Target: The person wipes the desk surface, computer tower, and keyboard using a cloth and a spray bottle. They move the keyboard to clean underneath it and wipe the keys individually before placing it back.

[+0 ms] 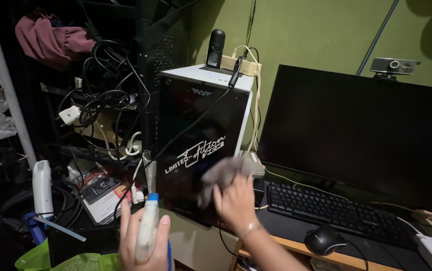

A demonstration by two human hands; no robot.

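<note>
The right hand [236,203] presses a grey cloth [222,175] against the computer case [201,135]; the left hand [143,238] grips a spray bottle [148,226].

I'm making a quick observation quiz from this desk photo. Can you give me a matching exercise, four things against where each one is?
Things:
1. grey cloth
2. spray bottle
3. webcam
4. mouse

Places:
A. on top of the monitor
B. on the desk in front of the keyboard
C. in the left hand
D. pressed by the right hand against the black computer case

Pairs: 1-D, 2-C, 3-A, 4-B
</note>
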